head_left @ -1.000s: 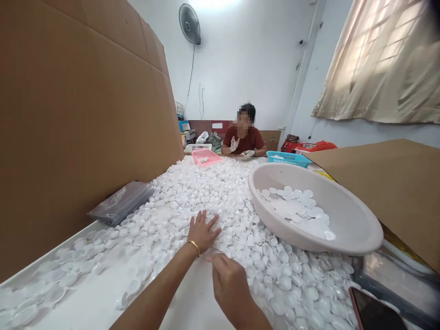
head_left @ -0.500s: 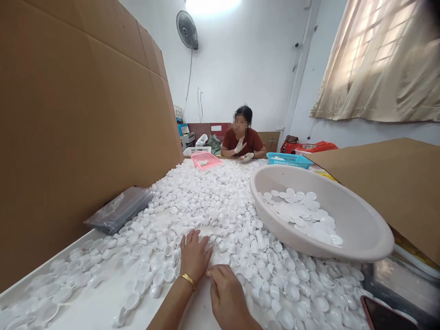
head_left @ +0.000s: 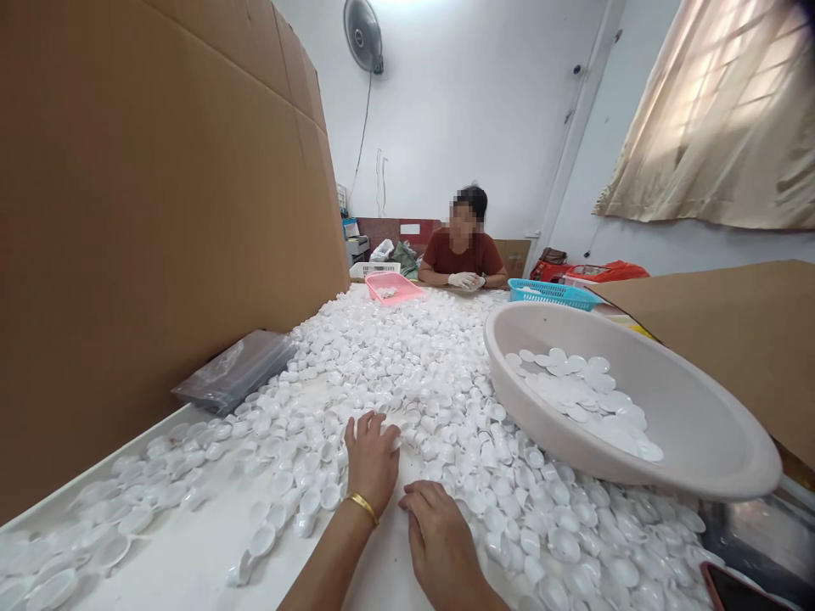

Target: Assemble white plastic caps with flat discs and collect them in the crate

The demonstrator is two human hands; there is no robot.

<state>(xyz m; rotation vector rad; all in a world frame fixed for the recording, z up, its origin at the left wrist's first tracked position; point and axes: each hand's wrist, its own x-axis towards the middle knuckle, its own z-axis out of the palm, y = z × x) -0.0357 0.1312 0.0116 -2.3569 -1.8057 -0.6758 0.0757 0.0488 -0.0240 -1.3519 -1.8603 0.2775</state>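
Observation:
My left hand (head_left: 373,450), with a gold bracelet on its wrist, reaches palm down into the near edge of a wide spread of small white cup-shaped plastic pieces (head_left: 388,361). Its fingers are apart, with the tips touching the pieces. Just right of it and closer to me, my right hand (head_left: 442,535) lies palm down over the white tabletop (head_left: 204,543), fingers loosely bent and thumb a little apart. Nothing shows in either hand, though the palms are hidden. To the right, a large pale basin (head_left: 691,407) holds flat white discs (head_left: 586,395).
Cardboard (head_left: 159,212) walls off the left side, with clear plastic bags (head_left: 233,373) beside it. A pink tray (head_left: 404,293) and a blue basket (head_left: 553,294) stand far back near a gloved co-worker (head_left: 464,250). A phone (head_left: 732,590) lies at the lower right.
The view has shifted, so most things sit further right. Both my hands keep nearly the same pose, with a slightly wider gap between them. The co-worker's raised hand has come down onto the other.

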